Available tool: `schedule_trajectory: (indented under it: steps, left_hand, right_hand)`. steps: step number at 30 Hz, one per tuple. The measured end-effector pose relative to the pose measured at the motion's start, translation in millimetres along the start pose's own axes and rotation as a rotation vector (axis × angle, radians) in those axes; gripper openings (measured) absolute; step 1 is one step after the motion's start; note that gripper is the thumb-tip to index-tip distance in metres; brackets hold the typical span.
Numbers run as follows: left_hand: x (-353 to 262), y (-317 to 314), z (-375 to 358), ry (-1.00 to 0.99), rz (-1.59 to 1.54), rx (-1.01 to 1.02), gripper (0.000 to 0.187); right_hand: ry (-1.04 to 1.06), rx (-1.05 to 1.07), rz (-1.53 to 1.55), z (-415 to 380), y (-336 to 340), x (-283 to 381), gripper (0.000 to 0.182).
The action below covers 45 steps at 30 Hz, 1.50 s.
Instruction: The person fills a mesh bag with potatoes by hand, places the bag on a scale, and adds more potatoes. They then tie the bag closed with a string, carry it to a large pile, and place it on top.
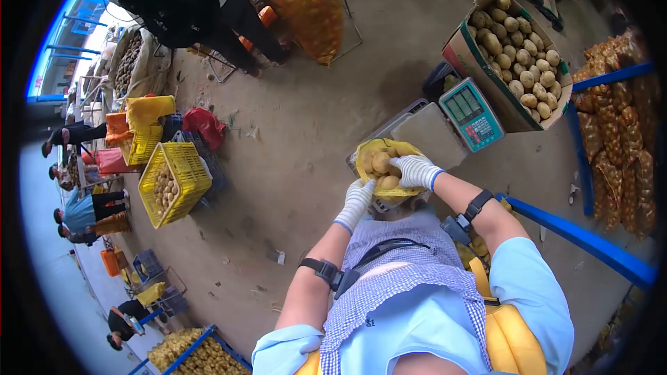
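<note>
A yellow mesh bag (360, 160) holding several potatoes (381, 162) is in front of my body, its mouth spread open, on or just by the near edge of a weighing platform. My left hand (356, 203), in a striped white glove, closes on the bag's near left rim. Over the right rim reaches my right hand (417, 171), gloved alike, with its bent fingers against the potatoes inside; the fingers partly hide what they grip. Beyond the platform stands the scale's teal display with keypad (472, 114).
A large carton of potatoes (517, 55) stands past the scale at right. Blue rails (583, 239) and filled net sacks (615, 146) line the right side. To the left is a yellow crate (177, 180) of potatoes. An orange mesh sack (306, 10) and people are farther off.
</note>
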<state>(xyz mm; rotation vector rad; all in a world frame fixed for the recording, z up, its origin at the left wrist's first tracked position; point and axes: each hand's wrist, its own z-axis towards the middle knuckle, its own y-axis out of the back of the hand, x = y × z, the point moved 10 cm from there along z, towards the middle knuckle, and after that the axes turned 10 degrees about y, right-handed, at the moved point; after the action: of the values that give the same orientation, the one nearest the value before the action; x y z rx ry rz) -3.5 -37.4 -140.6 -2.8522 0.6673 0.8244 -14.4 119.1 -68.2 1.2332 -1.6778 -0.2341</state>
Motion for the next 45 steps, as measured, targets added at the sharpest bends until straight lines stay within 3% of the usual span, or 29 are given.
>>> schedule_trajectory:
  steps: [3,5,7,9,10,13,15,16,18,19,21,23,26,31,33,35,37,39,41,42,43,45]
  left_hand:
    - [23.9,7.5,37.7,-0.059,0.207,-0.067,0.036]
    - [-2.5,2.9,10.3,-0.033,0.170,-0.036,0.041]
    - [-16.8,-3.0,1.7,-0.016,0.156,0.010,0.047]
    - [-27.3,23.8,1.5,-0.088,0.374,-0.325,0.058]
    - [-26.1,24.4,8.6,-0.115,0.388,-0.305,0.058]
    - [-21.7,36.8,23.2,-0.079,0.177,-0.259,0.066]
    - [-14.2,41.5,20.9,0.057,-0.113,-0.194,0.064]
    - [-23.4,35.4,1.6,0.043,-0.306,-0.123,0.064]
    - [-12.2,52.3,9.4,0.090,-0.247,-0.158,0.058]
    - [1.5,67.7,18.8,0.146,-0.198,-0.202,0.053]
    - [37.8,101.7,59.0,0.104,-0.089,-0.238,0.047]
    - [47.6,117.1,63.2,0.063,0.022,-0.278,0.041]
    - [65.7,124.1,36.5,0.250,-0.006,-0.311,0.036]
    - [61.2,111.6,14.4,0.262,-0.056,-0.305,0.038]
    - [53.9,100.1,8.4,0.238,-0.085,-0.259,0.040]
    - [38.6,86.5,-0.7,0.211,-0.080,-0.233,0.041]
    - [23.2,68.9,-17.7,0.219,-0.009,-0.142,0.045]
    - [-8.0,28.9,-61.8,0.193,0.038,0.101,0.055]
    - [-17.4,-0.9,-78.6,0.090,0.216,0.338,0.056]
    - [-23.4,-19.9,-94.8,0.002,0.262,0.467,0.054]
    - [-25.4,-24.8,-106.5,0.009,0.250,0.460,0.054]
    - [-45.2,-48.8,-133.7,-0.300,0.692,0.495,0.048]
  right_hand:
    - [-0.021,-0.140,0.202,-18.0,27.4,-1.6,0.045]
    - [-0.042,-0.222,0.220,-39.5,46.9,0.1,0.043]
    - [-0.059,-0.400,0.620,-68.4,61.2,0.6,0.041]
    - [-0.096,-0.468,1.008,-96.4,55.5,-1.4,0.033]
    - [-0.120,-0.491,1.164,-109.2,47.2,-4.6,0.031]
    - [-0.271,-0.559,1.442,-146.4,12.4,-21.7,0.026]
    - [-0.327,-0.642,1.420,-166.4,-15.8,-39.8,0.030]
    - [-0.392,-0.625,1.590,-175.8,-30.0,-39.3,0.028]
    - [-0.551,-0.623,1.911,-191.3,-54.2,-35.8,0.022]
    - [-0.540,-0.634,1.910,-193.6,-59.3,-41.0,0.022]
    - [-0.618,-0.737,2.197,-195.2,-86.8,-61.7,0.028]
    - [-0.615,-0.763,2.193,-197.6,-87.1,-73.9,0.030]
    - [-0.560,-0.830,2.276,-199.3,-65.9,-83.4,0.030]
    - [-0.375,-1.017,2.365,-206.1,34.2,-108.9,0.034]
    - [0.016,-1.146,2.246,-217.0,106.1,-132.2,0.038]
    - [0.257,-1.412,2.152,-235.1,157.2,-142.4,0.044]
    - [-0.004,-1.460,2.015,-238.6,147.8,-132.5,0.052]
    - [-0.119,-1.298,1.952,-217.5,105.9,-114.7,0.049]
    - [-0.076,-0.835,1.745,-186.5,72.8,-62.2,0.039]
    - [-0.087,-0.748,1.592,-180.9,64.6,-35.3,0.033]
    - [-0.091,-0.668,1.437,-174.2,57.6,-7.4,0.027]
    - [-0.032,-0.453,1.186,-156.8,35.1,28.6,0.024]
